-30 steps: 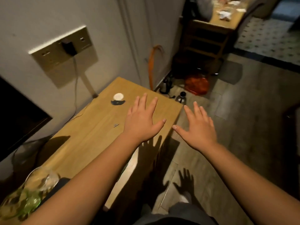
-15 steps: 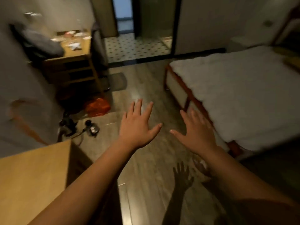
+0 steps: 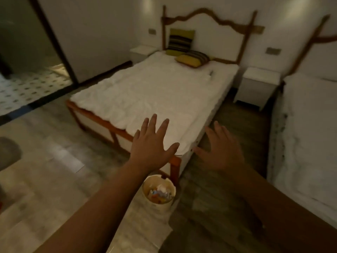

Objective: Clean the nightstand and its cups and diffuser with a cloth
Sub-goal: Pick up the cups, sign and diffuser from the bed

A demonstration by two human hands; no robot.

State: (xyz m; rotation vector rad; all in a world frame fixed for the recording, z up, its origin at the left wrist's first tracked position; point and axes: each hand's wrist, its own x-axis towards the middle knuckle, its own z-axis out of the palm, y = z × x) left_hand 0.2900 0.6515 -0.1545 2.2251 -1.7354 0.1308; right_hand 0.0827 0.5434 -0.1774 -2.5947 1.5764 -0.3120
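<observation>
My left hand [image 3: 152, 147] is stretched out palm down with fingers spread, holding nothing, in front of the near corner of a bed. My right hand [image 3: 223, 150] hovers beside it, fingers apart and empty too. A white nightstand [image 3: 257, 86] stands far off between the two beds, its top bare as far as I can see. A second white nightstand [image 3: 142, 52] sits at the far left of the headboard. No cloth, cups or diffuser appear in this view.
A bed with a white quilt [image 3: 155, 95], wooden frame and striped pillows [image 3: 191, 56] fills the middle. Another white bed [image 3: 310, 136] lies on the right. A small bin with rubbish [image 3: 158, 193] stands on the wood floor below my left hand. A tiled doorway [image 3: 31, 84] opens at the left.
The view has swung right, from the wooden desk past the floor to the beds. Both hands stay outstretched, open and empty.
</observation>
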